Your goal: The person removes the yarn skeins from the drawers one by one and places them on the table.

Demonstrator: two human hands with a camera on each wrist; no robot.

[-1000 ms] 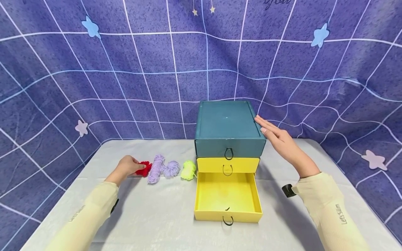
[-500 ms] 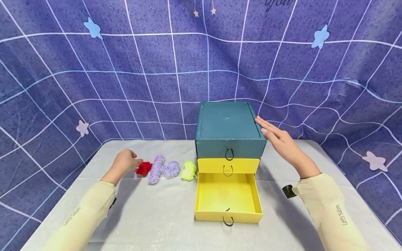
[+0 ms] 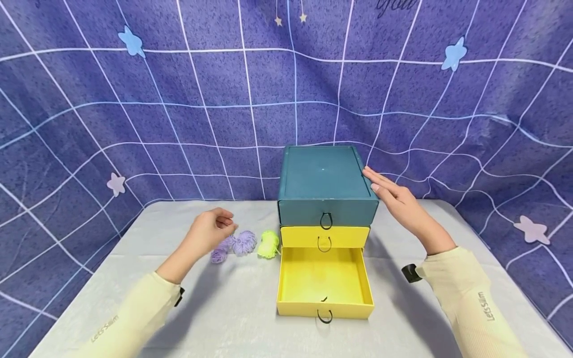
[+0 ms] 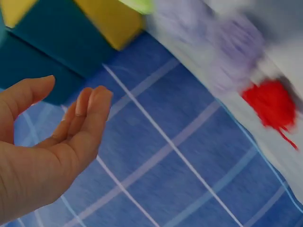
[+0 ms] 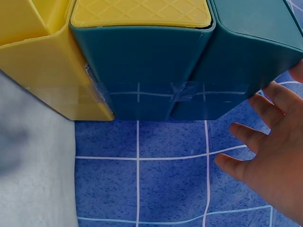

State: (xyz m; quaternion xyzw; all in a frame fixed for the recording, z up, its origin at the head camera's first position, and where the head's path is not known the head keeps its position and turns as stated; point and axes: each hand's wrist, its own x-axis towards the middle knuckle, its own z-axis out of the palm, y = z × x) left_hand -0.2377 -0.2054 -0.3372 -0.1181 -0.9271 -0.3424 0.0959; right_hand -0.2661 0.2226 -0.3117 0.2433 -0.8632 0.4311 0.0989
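My left hand point(image 3: 203, 234) hovers over the left end of the yarn row, fingers relaxed and holding nothing. The left wrist view shows a red yarn bundle point(image 4: 271, 104), which the hand hides in the head view. A long lilac yarn skein point(image 3: 219, 254) is partly covered by the hand; a rounder lilac yarn bundle point(image 3: 244, 242) and a neon yellow-green one point(image 3: 268, 244) lie to its right. My right hand point(image 3: 400, 201) rests with straight fingers on the upper right edge of the stacked drawer unit point(image 3: 322, 174). Its bottom yellow drawer point(image 3: 304, 309) is pulled out, with no yarn inside.
Above the pulled-out drawer are a closed yellow drawer point(image 3: 304, 236) and a closed teal drawer point(image 3: 300, 212), each with a black loop handle. A pale cloth covers the table point(image 3: 241, 308). Behind it hangs a blue-purple curtain point(image 3: 215, 124) with a grid and stars.
My left hand has let go of the red yarn, drawn back a little, then moved right over the lilac skein. The right hand stays at the drawer unit.
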